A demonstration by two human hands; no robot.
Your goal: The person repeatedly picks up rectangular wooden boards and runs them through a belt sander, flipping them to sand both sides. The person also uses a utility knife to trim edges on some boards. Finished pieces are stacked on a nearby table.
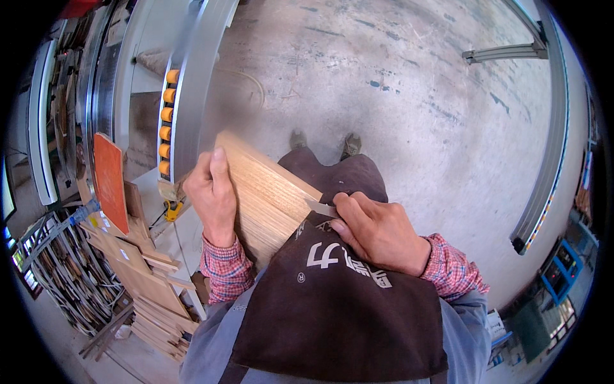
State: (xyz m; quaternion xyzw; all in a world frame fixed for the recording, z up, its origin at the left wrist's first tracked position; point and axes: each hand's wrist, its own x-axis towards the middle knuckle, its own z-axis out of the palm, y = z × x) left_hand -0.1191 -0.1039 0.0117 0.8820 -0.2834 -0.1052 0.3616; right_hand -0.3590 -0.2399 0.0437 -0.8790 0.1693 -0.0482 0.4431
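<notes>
White lettering runs across your dark apron point(332, 313), partly folded near the waist; small white labels mark the stacked wooden panels point(137, 272) at left, too small to read here.

Your left hand point(214, 198) grips the wooden board point(268, 201) along its left edge, thumb near the far corner; the fingers curl out of sight, so you cannot see how they meet the underside. Your right hand point(377, 233) is closed, pinching a thin metal blade point(323, 209) between thumb and forefinger. Its tip lies over the board's right corner, though whether it touches the wood cannot be told; whatever is inside your fist is hidden. The board's near end slips out of view by your apron and left sleeve, and a blurred patch covers the ground just past its far corner.

The machine rail with orange rollers point(166, 115) stands close on your left hand's outer side. Past the board's right corner, beyond your shoes point(351, 146), bare concrete floor point(441, 134) gives open room ahead and rightward.
</notes>
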